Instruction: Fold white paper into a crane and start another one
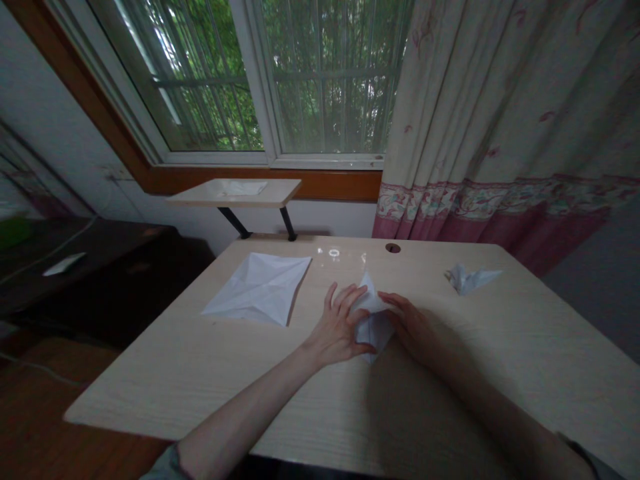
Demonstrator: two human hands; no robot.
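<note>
Both my hands are at the middle of a pale wood-grain desk (200, 380). My left hand (340, 323) grips a folded white paper piece (374, 327) from its left side, with the fingers over the paper. My right hand (407, 327) pinches the same piece from the right, and its far corner points upward. To the left lies a creased, flattened white paper sheet (260, 288). Farther right, near the desk's back edge, rests a small folded paper figure (470, 279), which neither hand touches.
A small wooden shelf (235, 192) on black legs stands behind the desk, below a barred window (200, 80). The desk has a round cable hole (393, 248). A patterned curtain (500, 133) hangs at right, and a dark cabinet (90, 267) stands at left.
</note>
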